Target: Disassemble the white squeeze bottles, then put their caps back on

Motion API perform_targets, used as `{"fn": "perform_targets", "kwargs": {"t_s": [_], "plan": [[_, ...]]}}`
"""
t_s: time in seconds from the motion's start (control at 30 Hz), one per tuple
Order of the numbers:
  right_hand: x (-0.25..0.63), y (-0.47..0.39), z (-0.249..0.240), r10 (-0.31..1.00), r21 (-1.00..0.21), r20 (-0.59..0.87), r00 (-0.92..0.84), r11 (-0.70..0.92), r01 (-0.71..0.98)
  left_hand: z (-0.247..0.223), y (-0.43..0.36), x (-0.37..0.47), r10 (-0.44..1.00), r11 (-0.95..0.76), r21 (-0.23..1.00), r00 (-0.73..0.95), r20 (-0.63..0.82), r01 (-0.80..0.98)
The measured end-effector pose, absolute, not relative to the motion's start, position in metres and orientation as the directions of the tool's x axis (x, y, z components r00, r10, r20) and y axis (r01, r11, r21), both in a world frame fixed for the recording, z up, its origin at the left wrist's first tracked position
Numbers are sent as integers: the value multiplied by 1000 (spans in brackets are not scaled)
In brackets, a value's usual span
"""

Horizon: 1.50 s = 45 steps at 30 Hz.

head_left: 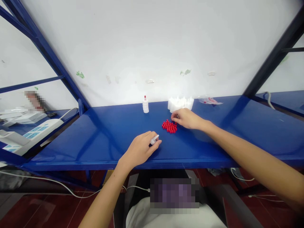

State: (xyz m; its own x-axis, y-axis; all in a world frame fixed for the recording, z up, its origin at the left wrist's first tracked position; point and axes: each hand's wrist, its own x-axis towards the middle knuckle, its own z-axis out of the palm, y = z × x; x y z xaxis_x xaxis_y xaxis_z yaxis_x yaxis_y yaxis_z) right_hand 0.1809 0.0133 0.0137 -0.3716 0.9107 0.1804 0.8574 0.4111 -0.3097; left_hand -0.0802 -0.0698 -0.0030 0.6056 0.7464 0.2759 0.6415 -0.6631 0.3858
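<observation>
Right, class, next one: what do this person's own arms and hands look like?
The left hand and right hand are bare, with no gloves or watch visible. No sleeves show on the left forearm or right forearm.

- White plastic nozzle-tipped bottle (155, 138): mostly hidden in L hand (142, 145)
- R fingers (176, 120): can't tell if gripping
- Clear crinkled plastic bag (206, 100): red contents (213, 101) too sm. to ID

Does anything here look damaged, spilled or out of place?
The white wall looks marred: green patches and pale marks break its plain surface. On the blue table nothing looks spilled; the red caps sit in one cluster by the right hand.
</observation>
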Motion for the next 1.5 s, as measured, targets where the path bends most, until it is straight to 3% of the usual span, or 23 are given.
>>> {"fn": "perform_targets", "kwargs": {"t_s": [0.2, 0.33, 0.53, 0.77, 0.93, 1.07, 1.17, 1.27, 1.5], "plan": [[170, 13, 13, 942, -514, 140, -304, 332, 791, -3, -70, -80, 743, -667, 389, 607, 281, 636], [168, 12, 13, 947, -556, 123, -296, 313, 770, -3, -70, -80, 747, -663, 389, 604, 279, 640], [173, 7, 20, 950, -400, 181, -255, 308, 863, -4, -69, -80, 746, -664, 388, 606, 276, 639], [175, -4, 33, 975, -89, -41, -218, 214, 973, -4, -70, -80, 742, -668, 389, 606, 286, 635], [170, -6, 31, 963, -87, -49, -265, 260, 962, -5, -69, -80, 739, -672, 381, 609, 289, 634], [170, -6, 30, 959, -102, 98, -267, 276, 956, -4, -69, -80, 737, -674, 382, 608, 295, 632], [165, -12, 31, 894, -268, 238, -379, 436, 859, -4, -69, -80, 737, -675, 384, 605, 301, 630], [151, -26, 28, 757, -389, 310, -575, 653, 650, -4, -69, -80, 740, -672, 397, 599, 307, 626], [122, -50, 15, 572, -312, 339, -747, 818, 484, -6, -68, -82, 738, -669, 450, 604, 301, 592]]}}
